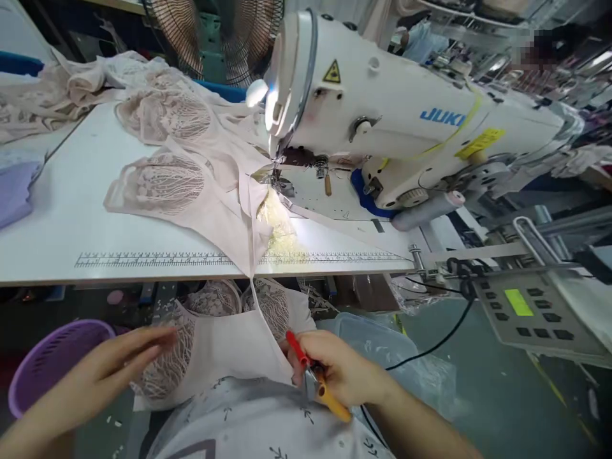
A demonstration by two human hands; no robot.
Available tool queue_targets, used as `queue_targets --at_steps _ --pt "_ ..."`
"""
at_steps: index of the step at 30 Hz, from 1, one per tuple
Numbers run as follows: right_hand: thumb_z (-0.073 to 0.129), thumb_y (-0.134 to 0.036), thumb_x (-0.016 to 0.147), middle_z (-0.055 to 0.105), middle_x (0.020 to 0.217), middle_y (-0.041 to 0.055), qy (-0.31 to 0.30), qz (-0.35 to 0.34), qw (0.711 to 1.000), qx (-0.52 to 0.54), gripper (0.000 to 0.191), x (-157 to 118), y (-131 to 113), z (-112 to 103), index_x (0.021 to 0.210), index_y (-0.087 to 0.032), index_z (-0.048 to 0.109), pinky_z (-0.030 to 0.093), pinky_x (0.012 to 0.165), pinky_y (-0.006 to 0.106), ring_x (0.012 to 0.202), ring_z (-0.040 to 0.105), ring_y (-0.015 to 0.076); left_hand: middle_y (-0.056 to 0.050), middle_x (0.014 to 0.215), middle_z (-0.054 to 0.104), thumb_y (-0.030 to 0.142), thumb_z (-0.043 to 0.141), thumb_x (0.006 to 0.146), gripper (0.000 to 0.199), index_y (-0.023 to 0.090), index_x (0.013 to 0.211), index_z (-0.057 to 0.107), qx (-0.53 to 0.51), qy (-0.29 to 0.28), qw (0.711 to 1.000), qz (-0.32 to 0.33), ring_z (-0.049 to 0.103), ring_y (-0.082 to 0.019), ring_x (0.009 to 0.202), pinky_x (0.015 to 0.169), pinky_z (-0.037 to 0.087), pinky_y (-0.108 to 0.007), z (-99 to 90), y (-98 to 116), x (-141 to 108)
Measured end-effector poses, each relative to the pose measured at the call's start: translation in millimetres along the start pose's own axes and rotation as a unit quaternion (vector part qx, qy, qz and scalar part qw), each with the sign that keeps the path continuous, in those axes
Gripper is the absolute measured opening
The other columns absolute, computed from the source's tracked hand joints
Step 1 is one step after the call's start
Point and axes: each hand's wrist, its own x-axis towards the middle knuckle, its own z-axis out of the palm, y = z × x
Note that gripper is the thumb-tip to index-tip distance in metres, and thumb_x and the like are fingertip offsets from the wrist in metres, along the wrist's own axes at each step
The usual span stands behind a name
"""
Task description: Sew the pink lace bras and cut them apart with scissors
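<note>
My right hand (329, 363) is closed around thread snips (310, 382) with red and orange handles. Its fingertips are at the side of a pale pink bra (224, 350) on my lap, where a narrow fabric strip (262, 319) runs down from the table edge. Whether they also pinch the fabric is hidden. My left hand (109, 370) has its fingers stretched out, slightly blurred, over the lace cup (169, 357); I cannot tell if they touch it. Another pale pink bra (215, 217) lies on the table, one side reaching the sewing machine's needle area.
A white JUKI sewing machine (373, 95) stands over the table (57, 236), which has a printed ruler (143, 260) along its front. More bras (71, 95) pile up at the back left, before a fan (215, 38). A purple basket (57, 357) and a control panel (540, 312) flank me.
</note>
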Motion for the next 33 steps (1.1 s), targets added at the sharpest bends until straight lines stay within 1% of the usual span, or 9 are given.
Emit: queue_targets --at_steps 3,7,11,14,17,22,28,31,33 --pt "0.054 -0.023 0.069 0.045 0.064 -0.0021 -0.016 0.002 1.0 0.007 0.016 0 0 9 0.065 -0.021 0.038 0.036 0.055 0.024 0.059 0.041 0.0121 -0.002 0.132 0.057 0.043 0.046 0.088 0.045 0.028 0.13 0.052 -0.108 -0.137 0.984 0.035 0.056 -0.022 0.118 0.099 0.045 -0.033 34.4 32 41" --pt "0.055 -0.03 0.074 0.049 0.065 -0.0009 -0.016 0.033 0.999 0.012 0.018 -7 0 9 0.069 -0.022 0.04 0.039 0.057 0.025 0.061 0.046 0.0129 -0.005 0.128 0.06 0.04 0.038 0.09 0.043 0.023 0.125 0.057 -0.267 -0.259 0.927 0.054 0.056 -0.021 0.115 0.101 0.041 -0.035 68.3 65 78" --pt "0.053 -0.061 0.077 0.055 0.083 0.0053 -0.039 0.062 0.997 -0.003 0.042 -9 3 -18 0.082 -0.02 0.044 0.043 0.065 0.028 0.074 0.051 0.0166 -0.006 0.093 0.07 0.043 0.046 0.084 0.037 0.016 0.098 0.068 -0.377 -0.201 0.904 -0.025 0.061 -0.019 0.081 0.074 0.049 -0.028 83.9 68 71" --pt "0.046 -0.078 0.071 0.047 0.075 0.0011 -0.124 0.111 0.981 -0.1 0.06 2 7 -48 0.081 -0.019 0.045 0.04 0.059 0.027 0.064 0.043 0.0138 0.001 0.057 0.05 0.044 0.05 0.078 0.035 0.015 0.06 0.058 -0.409 -0.173 0.895 -0.052 0.044 -0.011 0.055 0.052 0.036 -0.022 84.0 66 63" --pt "0.044 -0.076 0.074 0.039 0.067 -0.0028 -0.231 0.166 0.941 -0.185 0.057 23 8 -68 0.072 -0.019 0.041 0.032 0.052 0.023 0.057 0.036 0.0111 0.005 0.051 0.03 0.041 0.052 0.075 0.037 0.017 0.048 0.042 -0.41 -0.183 0.892 -0.053 0.03 -0.009 0.051 0.048 0.026 -0.022 79.2 67 62" --pt "0.051 -0.067 0.075 0.043 0.066 -0.0025 -0.309 0.178 0.901 -0.247 0.049 61 -6 -67 0.071 -0.019 0.042 0.033 0.052 0.023 0.057 0.04 0.0113 0.005 0.052 0.03 0.038 0.05 0.073 0.031 0.016 0.052 0.048 -0.415 -0.212 0.883 -0.047 0.028 -0.009 0.052 0.047 0.021 -0.022 74.4 67 62" --pt "0.051 -0.072 0.072 0.035 0.057 -0.0048 -0.316 0.177 0.886 -0.288 0.055 83 -20 -60 0.064 -0.02 0.038 0.024 0.047 0.023 0.05 0.032 0.0097 0.005 0.052 0.027 0.039 0.051 0.074 0.033 0.017 0.051 0.043 -0.409 -0.233 0.881 -0.041 0.025 -0.009 0.051 0.047 0.018 -0.023 70.4 61 60" --pt "0.053 -0.076 0.068 0.031 0.055 -0.0056 -0.27 0.183 0.913 -0.245 0.06 78 -15 -61 0.06 -0.019 0.037 0.023 0.046 0.022 0.051 0.028 0.009 0.006 0.052 0.024 0.036 0.052 0.076 0.038 0.018 0.047 0.035 -0.393 -0.227 0.891 -0.018 0.025 -0.008 0.05 0.047 0.021 -0.023 64.3 61 58" --pt "0.052 -0.078 0.067 0.034 0.057 -0.0049 -0.204 0.165 0.946 -0.19 0.061 71 -9 -60 0.062 -0.019 0.04 0.026 0.048 0.022 0.053 0.031 0.0095 0.004 0.053 0.032 0.032 0.051 0.08 0.038 0.017 0.046 0.041 -0.37 -0.201 0.907 0.03 0.034 -0.009 0.051 0.049 0.029 -0.022 59.3 64 57"
